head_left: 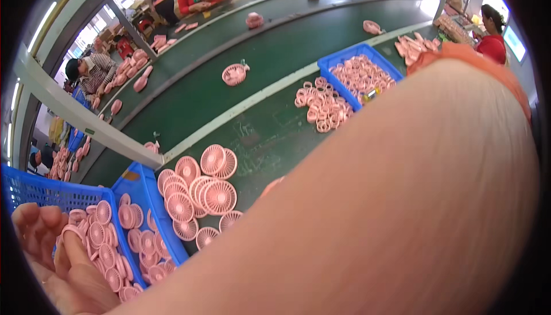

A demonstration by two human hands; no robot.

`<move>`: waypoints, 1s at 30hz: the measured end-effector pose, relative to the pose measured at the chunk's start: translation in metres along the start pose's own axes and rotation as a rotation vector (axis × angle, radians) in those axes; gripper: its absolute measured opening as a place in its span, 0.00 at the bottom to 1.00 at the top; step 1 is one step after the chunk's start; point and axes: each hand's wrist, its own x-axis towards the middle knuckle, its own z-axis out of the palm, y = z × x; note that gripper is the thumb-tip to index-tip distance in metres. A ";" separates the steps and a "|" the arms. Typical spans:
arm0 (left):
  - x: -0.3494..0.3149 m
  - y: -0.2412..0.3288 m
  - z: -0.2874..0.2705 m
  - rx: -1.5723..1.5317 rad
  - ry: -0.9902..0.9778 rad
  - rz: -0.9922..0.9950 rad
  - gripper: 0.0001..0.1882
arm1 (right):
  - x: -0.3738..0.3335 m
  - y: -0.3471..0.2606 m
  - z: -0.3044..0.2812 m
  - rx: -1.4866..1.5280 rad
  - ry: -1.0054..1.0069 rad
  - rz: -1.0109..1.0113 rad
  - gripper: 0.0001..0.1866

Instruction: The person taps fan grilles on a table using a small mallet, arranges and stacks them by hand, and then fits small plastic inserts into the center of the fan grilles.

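Observation:
At the lower left, my left hand (72, 269) has its fingers curled and thumb bent over the near end of a blue basket. A pink plastic piece shows only as a thin edge by the thumb; the rest is hidden. Many round pink slotted fan grilles (107, 255) fill the basket beside the hand. My right forearm (367, 200), large and close, crosses from an orange sleeve (505, 77) at the right down to the lower edge. The right hand itself is outside the picture. Loose pink grilles (220, 196) lie heaped on the green surface past the forearm.
A blue crate (327, 65) of small pink rings stands beyond the forearm, with more rings (324, 105) spilled beside it. Past a pale rail, a green conveyor (189, 94) carries pink fan parts (235, 74). A metal post (86, 117) rises at left. Several people work around the belt.

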 end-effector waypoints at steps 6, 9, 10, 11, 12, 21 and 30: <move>-0.011 -0.008 0.002 -0.020 0.008 0.089 0.33 | -0.001 0.002 0.013 0.016 -0.033 -0.016 0.07; -0.012 0.002 0.008 -0.036 -0.019 0.035 0.34 | 0.007 -0.004 0.019 0.055 -0.041 -0.072 0.06; -0.012 0.004 0.009 -0.049 0.002 0.054 0.34 | 0.008 -0.004 0.021 0.066 -0.043 -0.099 0.06; -0.013 0.006 0.008 -0.051 0.009 0.056 0.35 | 0.009 -0.004 0.022 0.076 -0.053 -0.116 0.06; -0.013 0.007 0.007 -0.053 0.014 0.058 0.35 | 0.010 -0.004 0.023 0.085 -0.064 -0.131 0.06; -0.011 0.008 0.003 -0.021 -0.009 0.040 0.39 | 0.013 0.005 0.030 0.088 -0.140 -0.146 0.06; -0.012 0.004 0.004 -0.038 -0.018 0.019 0.39 | 0.020 0.012 0.031 0.102 -0.109 -0.123 0.06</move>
